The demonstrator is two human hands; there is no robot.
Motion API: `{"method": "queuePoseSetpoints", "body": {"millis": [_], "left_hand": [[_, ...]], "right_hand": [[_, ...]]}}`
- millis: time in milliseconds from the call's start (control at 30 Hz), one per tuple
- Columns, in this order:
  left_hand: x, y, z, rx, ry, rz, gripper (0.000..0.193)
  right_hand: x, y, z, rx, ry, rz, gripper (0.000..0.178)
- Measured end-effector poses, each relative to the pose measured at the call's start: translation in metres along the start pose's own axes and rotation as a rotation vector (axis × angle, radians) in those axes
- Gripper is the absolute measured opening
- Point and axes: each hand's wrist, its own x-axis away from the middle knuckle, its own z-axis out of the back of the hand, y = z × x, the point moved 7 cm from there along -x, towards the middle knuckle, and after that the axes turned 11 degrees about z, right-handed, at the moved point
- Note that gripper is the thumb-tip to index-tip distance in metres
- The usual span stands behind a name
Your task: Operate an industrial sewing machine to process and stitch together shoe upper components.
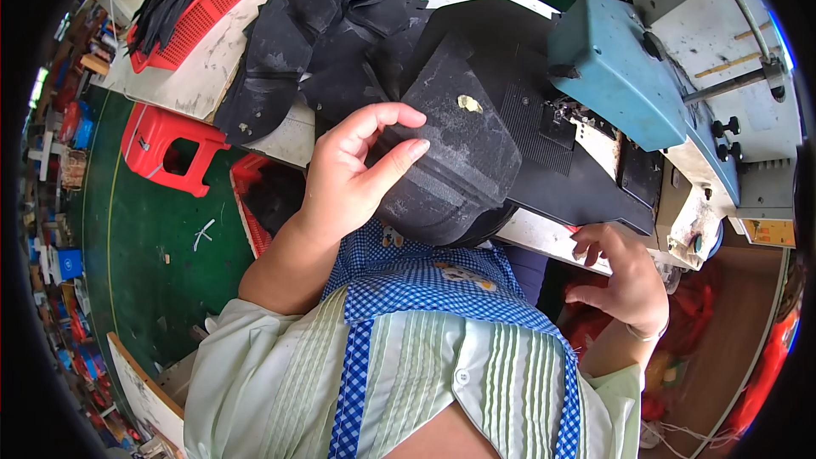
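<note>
My left hand hovers over or just touches a stack of black cut pieces of sheet material, thumb and forefinger apart with nothing visible between them. The top piece is scuffed, has a ridged band and bears a pale yellow lump. The stack reaches over the table's near edge, close to my apron. On the right, my right hand is in the air by the table edge, its fingers loosely bent and apart, holding nothing. Beyond it stands a blue-green machine over a flat black plate.
More black pieces lie heaped across the white table. A red basket full of black pieces stands at the far left. Below are a red plastic stool and another red container. A metal rod projects beside the machine.
</note>
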Motion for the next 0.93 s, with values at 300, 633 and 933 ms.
{"method": "queuePoseSetpoints", "body": {"millis": [300, 633, 933], "left_hand": [[0.007, 0.038, -0.020, -0.768, 0.248, -0.326, 0.015], [-0.055, 0.048, -0.061, -0.933, -0.263, -0.592, 0.020], [-0.063, 0.041, 0.027, -0.641, 0.272, -0.318, 0.006]], "right_hand": [[-0.051, -0.073, -0.044, 0.609, 0.279, 0.580, 0.048], [-0.065, -0.055, -0.070, 0.702, 0.518, 0.685, 0.037], [-0.064, -0.045, -0.060, 0.670, 0.586, 0.680, 0.036]]}}
